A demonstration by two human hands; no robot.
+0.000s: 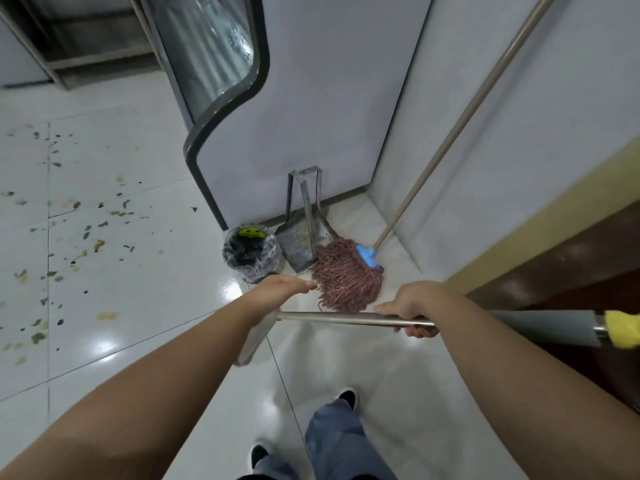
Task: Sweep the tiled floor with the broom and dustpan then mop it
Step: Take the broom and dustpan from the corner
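Right hand (410,308) grasps broom handle (346,318); left hand (282,289) released. Risk: swinging handle topples mop (346,275).

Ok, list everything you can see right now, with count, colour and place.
mop: one, reddish strings, blue clamp, pale handle leaning on the right wall, head on the floor in the corner
dustpan: one, grey metal, upright against the cabinet, between bin and mop
bin: one, small, clear liner, dark contents, left of the dustpan
debris: many green and brown bits, scattered over the left floor
floor: white glossy tiles
cabinet: one, pale grey, behind the dustpan
broom: one, metal handle, grey and yellow grip at right, held level across the view
left hand: on the broom's left end; its grip is hidden
right hand: grips the broom handle
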